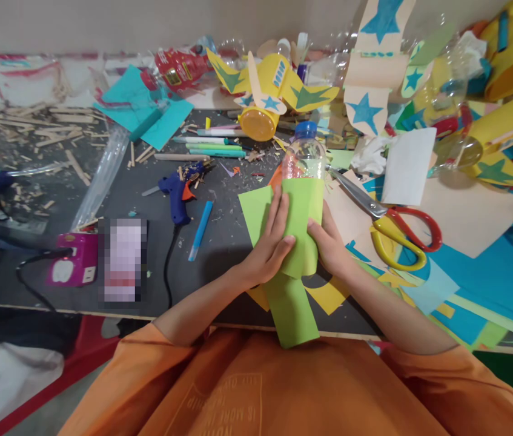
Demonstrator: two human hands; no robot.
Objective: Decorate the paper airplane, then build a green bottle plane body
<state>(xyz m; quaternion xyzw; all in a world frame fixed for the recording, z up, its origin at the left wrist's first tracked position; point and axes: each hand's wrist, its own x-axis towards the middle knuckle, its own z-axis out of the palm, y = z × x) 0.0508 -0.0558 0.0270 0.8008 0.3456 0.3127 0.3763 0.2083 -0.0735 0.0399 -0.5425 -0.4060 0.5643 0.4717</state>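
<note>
Soft light casts faint shadows on the table (228, 239); the left edge blurs, one patch is pixelated.

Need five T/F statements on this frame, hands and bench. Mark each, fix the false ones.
1. The left hand and right hand both touch the green paper on the bottle. True.
2. The bottle's cap is red. False: it is blue.
3. The scissors have one red and one yellow handle. True.
4. The glue gun with the orange trigger lies to the right of the scissors. False: it lies left of them, on the left-hand side of the bottle.
5. The blue marker lies between that glue gun and the left hand. True.
</note>
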